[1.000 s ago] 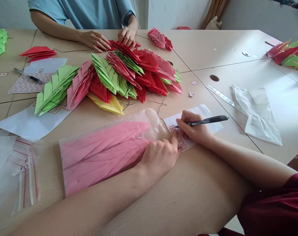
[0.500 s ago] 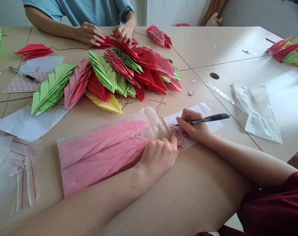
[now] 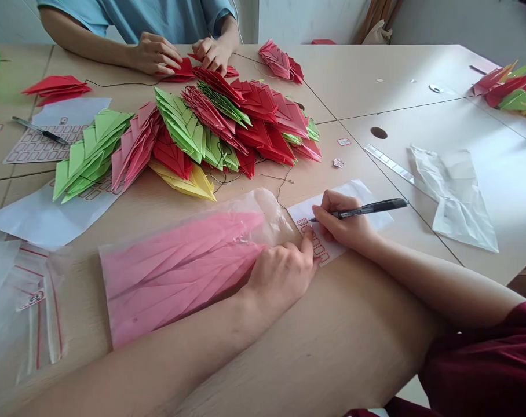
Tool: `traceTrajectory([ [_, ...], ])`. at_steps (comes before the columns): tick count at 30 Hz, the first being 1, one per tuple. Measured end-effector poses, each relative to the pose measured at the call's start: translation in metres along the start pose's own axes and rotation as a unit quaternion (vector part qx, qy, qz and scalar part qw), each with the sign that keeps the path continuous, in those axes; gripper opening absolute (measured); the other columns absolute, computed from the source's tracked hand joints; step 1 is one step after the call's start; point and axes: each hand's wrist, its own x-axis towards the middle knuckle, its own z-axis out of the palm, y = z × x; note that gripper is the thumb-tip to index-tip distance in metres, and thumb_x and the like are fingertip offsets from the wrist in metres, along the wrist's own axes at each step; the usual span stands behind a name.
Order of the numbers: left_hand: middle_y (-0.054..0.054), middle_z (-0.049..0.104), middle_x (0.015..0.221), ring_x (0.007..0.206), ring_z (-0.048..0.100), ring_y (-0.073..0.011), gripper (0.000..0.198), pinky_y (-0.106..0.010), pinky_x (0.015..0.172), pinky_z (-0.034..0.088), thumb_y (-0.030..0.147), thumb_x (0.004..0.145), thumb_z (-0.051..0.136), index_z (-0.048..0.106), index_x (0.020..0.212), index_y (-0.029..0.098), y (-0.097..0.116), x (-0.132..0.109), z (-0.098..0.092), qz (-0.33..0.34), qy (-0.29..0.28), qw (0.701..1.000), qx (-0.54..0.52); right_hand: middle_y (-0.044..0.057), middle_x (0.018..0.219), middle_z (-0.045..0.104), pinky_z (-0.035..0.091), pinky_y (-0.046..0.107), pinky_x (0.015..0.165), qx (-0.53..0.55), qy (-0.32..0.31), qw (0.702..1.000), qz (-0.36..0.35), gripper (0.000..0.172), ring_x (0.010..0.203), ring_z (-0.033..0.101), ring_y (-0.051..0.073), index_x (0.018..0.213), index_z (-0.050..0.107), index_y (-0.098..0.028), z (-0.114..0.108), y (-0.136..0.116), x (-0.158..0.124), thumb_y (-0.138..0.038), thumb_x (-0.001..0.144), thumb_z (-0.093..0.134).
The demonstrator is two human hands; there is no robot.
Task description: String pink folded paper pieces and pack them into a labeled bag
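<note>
My right hand (image 3: 343,223) grips a black pen (image 3: 371,208), its tip on a small white sheet of red-outlined label stickers (image 3: 367,194). One label near the tip bears dark markings, too small to read. My left hand (image 3: 284,269) rests over the sheet's near edge, index finger and thumb apart and touching the paper, the other fingers bent. Beside and partly under my left hand lies a clear plastic bag (image 3: 271,202) with folded pink paper pieces (image 3: 180,266) inside.
A pile of folded red, green and yellow paper pieces (image 3: 263,116) with dark strings fills the middle. Opposite, a person's hands (image 3: 159,55) handle red paper. Plastic bags (image 3: 2,301) lie at left, another bag (image 3: 458,197) at right. A second pen (image 3: 41,131) rests on a label sheet (image 3: 72,116).
The pen tip stays at nearly the same spot, with slightly more dark marking on the label. My left hand holds its place. The view has shifted a little.
</note>
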Motion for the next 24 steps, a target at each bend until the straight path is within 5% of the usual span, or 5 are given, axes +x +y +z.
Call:
traceTrajectory([
  [24,-0.004,0.057,0.06,0.052,0.057,-0.0179,0.055,-0.025,0.043,0.035,0.036,0.095,0.042,0.04,0.142,0.009,0.0008,0.0006,-0.0001,0.014,0.023,0.999,0.031,-0.006,0.045,0.052,0.035,0.023,0.041,-0.016,-0.008,1.0,-0.013,0.025,0.037,0.049,0.01,0.064,0.04,-0.022,-0.0012,0.0017,-0.0006,-0.024,0.084,0.056],
])
